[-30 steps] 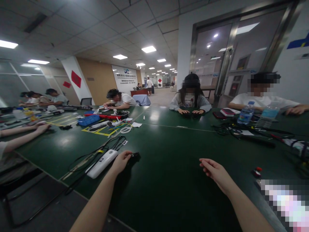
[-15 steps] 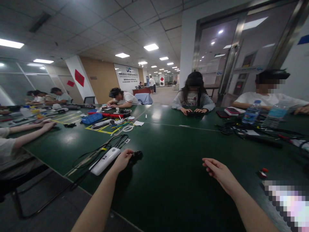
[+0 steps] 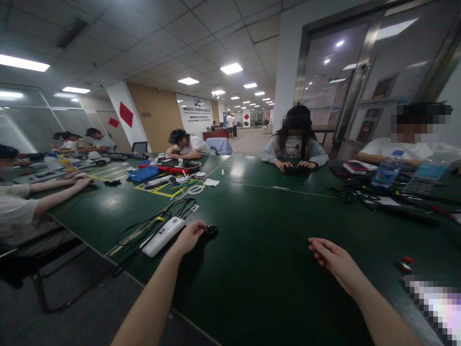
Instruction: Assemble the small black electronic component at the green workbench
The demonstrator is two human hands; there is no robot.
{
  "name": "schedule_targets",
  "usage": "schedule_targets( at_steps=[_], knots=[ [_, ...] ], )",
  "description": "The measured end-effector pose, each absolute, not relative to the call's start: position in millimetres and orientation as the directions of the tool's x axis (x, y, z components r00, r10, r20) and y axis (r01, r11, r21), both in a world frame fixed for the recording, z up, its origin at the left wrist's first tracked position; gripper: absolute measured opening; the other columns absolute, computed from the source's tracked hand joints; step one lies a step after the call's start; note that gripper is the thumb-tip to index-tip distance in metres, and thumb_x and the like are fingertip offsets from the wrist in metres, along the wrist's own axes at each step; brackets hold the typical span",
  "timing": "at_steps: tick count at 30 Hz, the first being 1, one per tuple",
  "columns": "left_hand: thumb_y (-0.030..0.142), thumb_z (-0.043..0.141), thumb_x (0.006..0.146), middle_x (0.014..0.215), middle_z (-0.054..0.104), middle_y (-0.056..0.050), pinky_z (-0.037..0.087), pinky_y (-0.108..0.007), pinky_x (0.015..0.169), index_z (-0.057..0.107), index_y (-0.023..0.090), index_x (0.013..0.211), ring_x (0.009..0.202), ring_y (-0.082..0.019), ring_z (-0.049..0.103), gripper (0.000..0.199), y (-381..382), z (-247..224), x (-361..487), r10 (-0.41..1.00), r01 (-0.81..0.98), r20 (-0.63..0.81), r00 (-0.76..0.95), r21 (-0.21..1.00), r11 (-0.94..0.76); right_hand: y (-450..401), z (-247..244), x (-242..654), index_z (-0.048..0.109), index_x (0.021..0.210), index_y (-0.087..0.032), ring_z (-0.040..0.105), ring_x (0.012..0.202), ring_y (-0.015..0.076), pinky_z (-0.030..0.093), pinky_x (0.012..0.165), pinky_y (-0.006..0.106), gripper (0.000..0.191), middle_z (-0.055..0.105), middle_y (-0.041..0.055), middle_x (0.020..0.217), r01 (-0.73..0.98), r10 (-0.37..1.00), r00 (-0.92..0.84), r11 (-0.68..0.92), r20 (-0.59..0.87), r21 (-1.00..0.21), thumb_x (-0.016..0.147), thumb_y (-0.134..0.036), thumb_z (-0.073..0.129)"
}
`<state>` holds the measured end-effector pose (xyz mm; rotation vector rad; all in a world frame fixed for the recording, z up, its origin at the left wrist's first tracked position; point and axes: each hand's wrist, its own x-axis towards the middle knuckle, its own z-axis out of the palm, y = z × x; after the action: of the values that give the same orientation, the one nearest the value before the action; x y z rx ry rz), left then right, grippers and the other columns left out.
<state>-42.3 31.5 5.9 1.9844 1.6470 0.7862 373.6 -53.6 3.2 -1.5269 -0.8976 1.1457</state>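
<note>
My left hand (image 3: 192, 236) is closed, thumb and fingers pinching the near end of a small black shiny object (image 3: 211, 229) just over the green table. Its exact kind is too dark and small to make out. Left of that hand lies a white power strip (image 3: 163, 236) marked 2, with black cables (image 3: 140, 229) looped around it. My right hand (image 3: 333, 259) hovers above the table on the right, its fingers curled and pressed together, with nothing visible in them. A small red-and-black item (image 3: 406, 263) lies farther right of it.
A blue basket (image 3: 143, 174), a white cable coil (image 3: 196, 190) and loose wires lie ahead on the left. Water bottles (image 3: 388, 169) and tangled black cables (image 3: 355, 191) are at the right. Co-workers sit around the table (image 3: 252, 288), one opposite with hands on a dark object (image 3: 298, 170).
The whole view has turned slightly left, so the scene sits a little farther right. My left hand still pinches the black object, and my right hand keeps its pose.
</note>
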Motion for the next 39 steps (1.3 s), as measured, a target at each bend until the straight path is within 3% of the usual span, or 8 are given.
schedule_targets(
  at_steps=[17, 39],
  knots=[
    [0.022, 0.042, 0.074, 0.088, 0.061, -0.001, 0.04, -0.028, 0.079, 0.054, 0.021, 0.086, 0.084, -0.016, 0.055, 0.018, 32.5, 0.7, -51.0, 0.957, 0.725, 0.166, 0.236, 0.626, -0.287, -51.6, -1.9, 377.1, 0.062, 0.093, -0.021, 0.052, 0.066, 0.0155, 0.045, 0.053, 0.025, 0.036, 0.062, 0.0048, 0.083, 0.007, 0.934, 0.256, -0.258, -0.248, -0.966, 0.063, -0.042, 0.063],
    [0.024, 0.042, 0.075, 0.086, 0.062, -0.001, 0.039, -0.027, 0.075, 0.055, 0.021, 0.085, 0.081, -0.017, 0.056, 0.017, 21.5, 15.2, -41.3, 0.973, 0.799, 0.139, 0.184, 0.555, -0.23, -55.2, 6.7, 372.5, 0.063, 0.09, -0.021, 0.054, 0.065, 0.0171, 0.046, 0.054, 0.028, 0.036, 0.063, 0.005, 0.079, 0.005, 0.925, 0.28, -0.268, -0.256, -0.963, 0.061, -0.041, 0.064]
  ],
)
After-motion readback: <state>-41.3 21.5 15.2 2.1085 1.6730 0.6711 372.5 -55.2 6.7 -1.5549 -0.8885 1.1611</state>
